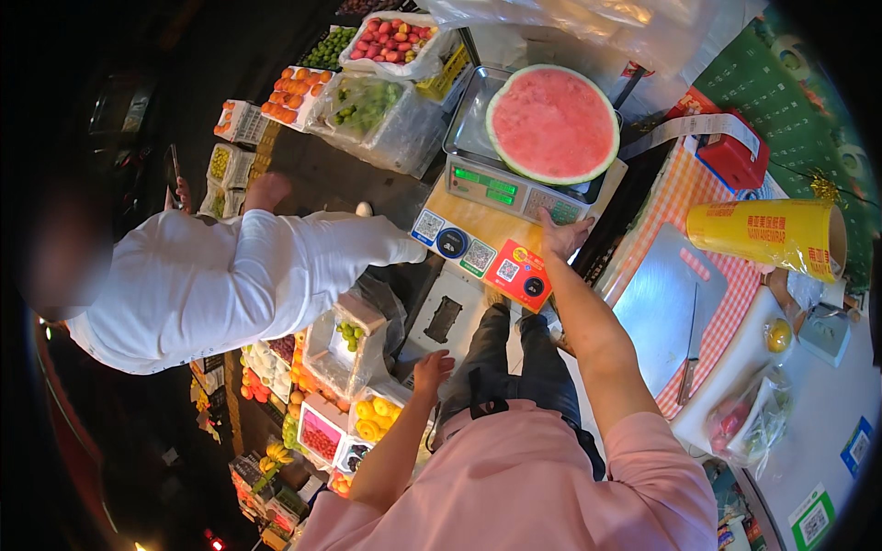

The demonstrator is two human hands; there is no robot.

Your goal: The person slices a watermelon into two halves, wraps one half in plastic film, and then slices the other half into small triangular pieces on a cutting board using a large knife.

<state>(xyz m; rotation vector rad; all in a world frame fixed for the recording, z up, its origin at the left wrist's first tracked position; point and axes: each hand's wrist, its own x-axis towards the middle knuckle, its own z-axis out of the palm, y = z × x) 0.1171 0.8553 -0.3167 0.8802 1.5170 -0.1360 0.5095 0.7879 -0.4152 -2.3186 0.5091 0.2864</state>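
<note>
A cut half watermelon (552, 124), red flesh upward, rests on the metal pan (468, 131) of a digital price scale (520, 189). Green digits glow on the scale's display. My right hand (566, 234) is at the lower right of the scale, fingers spread over its keypad (551, 209). Whether a fingertip presses a key I cannot tell. My left hand (433, 372) hangs beside my left leg with fingers apart and holds nothing. Payment code cards (506, 268) line the front edge of the wooden stand, below the scale.
On the right counter lie a cutting board (654, 296), a knife (689, 344), a yellow cling-film roll (765, 237), a red label printer (734, 155) and bagged fruit (751, 413). A person in white (227, 282) stands at left, near fruit crates (379, 124) and boxed fruit (320, 434).
</note>
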